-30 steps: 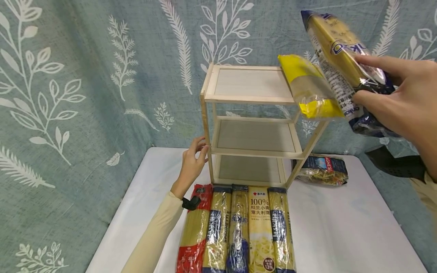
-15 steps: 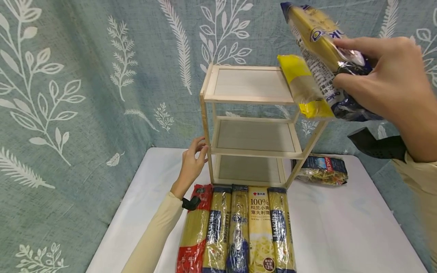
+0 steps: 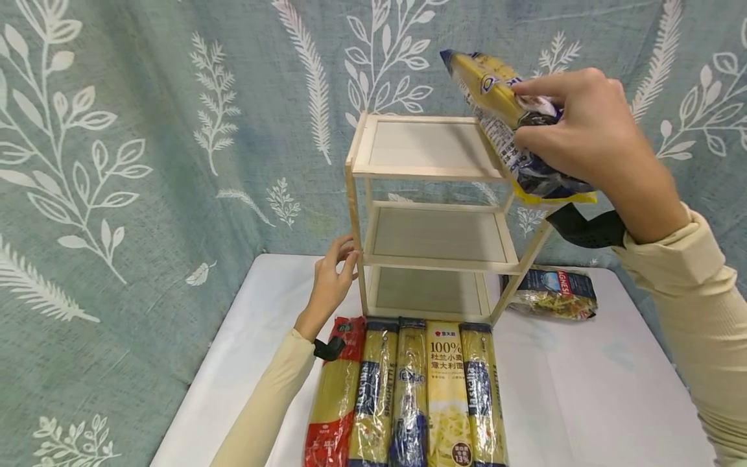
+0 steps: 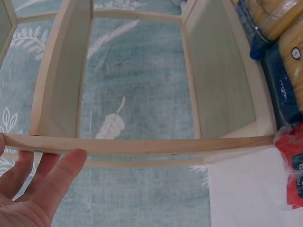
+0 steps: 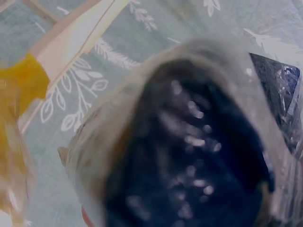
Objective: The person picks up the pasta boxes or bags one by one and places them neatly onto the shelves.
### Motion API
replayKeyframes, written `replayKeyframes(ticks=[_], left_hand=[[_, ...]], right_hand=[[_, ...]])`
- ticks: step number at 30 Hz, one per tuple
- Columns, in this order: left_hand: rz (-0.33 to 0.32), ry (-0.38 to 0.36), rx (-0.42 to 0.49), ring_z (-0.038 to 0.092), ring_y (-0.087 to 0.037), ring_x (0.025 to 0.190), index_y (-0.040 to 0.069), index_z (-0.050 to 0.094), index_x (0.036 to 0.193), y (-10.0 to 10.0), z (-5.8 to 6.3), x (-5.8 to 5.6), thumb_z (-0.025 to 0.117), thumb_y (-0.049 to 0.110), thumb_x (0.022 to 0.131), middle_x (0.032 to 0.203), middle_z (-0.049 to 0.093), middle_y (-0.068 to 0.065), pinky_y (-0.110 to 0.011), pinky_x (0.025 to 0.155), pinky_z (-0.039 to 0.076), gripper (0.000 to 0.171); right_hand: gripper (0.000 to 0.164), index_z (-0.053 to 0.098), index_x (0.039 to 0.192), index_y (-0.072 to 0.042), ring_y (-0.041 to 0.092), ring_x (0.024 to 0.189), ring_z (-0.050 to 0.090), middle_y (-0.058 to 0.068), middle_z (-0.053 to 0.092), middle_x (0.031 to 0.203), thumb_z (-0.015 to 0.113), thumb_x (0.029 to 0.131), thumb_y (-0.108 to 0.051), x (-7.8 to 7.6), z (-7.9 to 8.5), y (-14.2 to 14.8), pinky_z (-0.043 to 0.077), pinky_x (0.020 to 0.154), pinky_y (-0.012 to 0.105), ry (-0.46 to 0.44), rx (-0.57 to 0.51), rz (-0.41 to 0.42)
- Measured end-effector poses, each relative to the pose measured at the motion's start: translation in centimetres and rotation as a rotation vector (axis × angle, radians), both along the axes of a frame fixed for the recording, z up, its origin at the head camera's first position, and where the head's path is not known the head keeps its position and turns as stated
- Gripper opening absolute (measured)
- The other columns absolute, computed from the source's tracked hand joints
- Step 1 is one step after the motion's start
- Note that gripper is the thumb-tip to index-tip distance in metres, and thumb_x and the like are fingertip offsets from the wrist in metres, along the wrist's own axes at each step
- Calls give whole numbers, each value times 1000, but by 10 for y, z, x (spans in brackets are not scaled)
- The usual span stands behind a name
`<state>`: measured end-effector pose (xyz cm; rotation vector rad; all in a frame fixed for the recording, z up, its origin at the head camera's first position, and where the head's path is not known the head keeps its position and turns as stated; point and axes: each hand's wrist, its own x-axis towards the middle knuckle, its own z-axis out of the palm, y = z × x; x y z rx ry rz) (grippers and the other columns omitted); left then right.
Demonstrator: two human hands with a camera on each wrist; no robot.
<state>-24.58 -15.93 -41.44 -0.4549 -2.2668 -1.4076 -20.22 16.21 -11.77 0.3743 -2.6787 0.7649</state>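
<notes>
My right hand point(image 3: 589, 130) grips a blue-and-yellow plastic pack of pasta point(image 3: 496, 104), tilted, over the right end of the top shelf. Its dark blue end point(image 5: 184, 151) fills much of the right wrist view. Behind it lies a yellow pack point(image 3: 533, 198), mostly hidden in the head view; its yellow end point(image 5: 28, 82) shows at the left of the right wrist view. My left hand point(image 3: 332, 279) holds the front left post of the three-tier wooden rack point(image 3: 432, 172), fingers around the post point(image 4: 156, 145).
Several long packs of spaghetti, among them a red one point(image 3: 335, 395) and a cream one point(image 3: 446, 383), lie side by side before the rack on the white table point(image 3: 578, 395). An Agnesi pasta bag point(image 3: 554, 292) lies behind right. A patterned curtain point(image 3: 146, 162) hangs behind.
My right hand has moved left with the pasta pack, from beyond the rack's right side to over the top shelf's right end, covering most of the yellow pack. My left hand stays put.
</notes>
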Motion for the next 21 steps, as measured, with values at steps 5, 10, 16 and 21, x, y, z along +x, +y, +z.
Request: replayKeyframes(ticks=[5, 10, 16, 21], left_hand=[[-2, -1, 1, 61, -32, 104, 9, 48, 134, 0, 1, -1, 49, 24, 100, 121, 59, -22, -38, 64, 58, 37], [-15, 2, 5, 61, -32, 103, 9, 48, 133, 3, 2, -1, 49, 23, 100, 119, 60, -22, -36, 64, 58, 36], [-22, 21, 33, 61, -33, 102, 10, 50, 133, 0, -1, 1, 51, 20, 99, 119, 60, -22, -42, 63, 58, 35], [-1, 22, 8, 61, -30, 102, 10, 49, 133, 0, -1, 0, 49, 23, 100, 120, 60, -21, -36, 63, 59, 36]], right_hand=[[55, 54, 136, -19, 19, 57, 47, 19, 59, 120, 53, 82, -12, -11, -2, -12, 36, 41, 25, -30, 35, 18], [51, 58, 132, -11, 16, 46, 28, 23, 59, 121, 53, 81, -12, -23, -5, -23, 24, 41, 28, -61, 91, 32], [51, 61, 128, -11, 28, 64, 43, 21, 61, 117, 46, 80, -12, -25, -25, -45, 35, 49, 37, -13, 253, -17], [33, 68, 92, -8, 37, 94, 48, 18, 52, 86, 41, 73, -8, -24, -33, -57, 42, 67, 53, 29, 286, -89]])
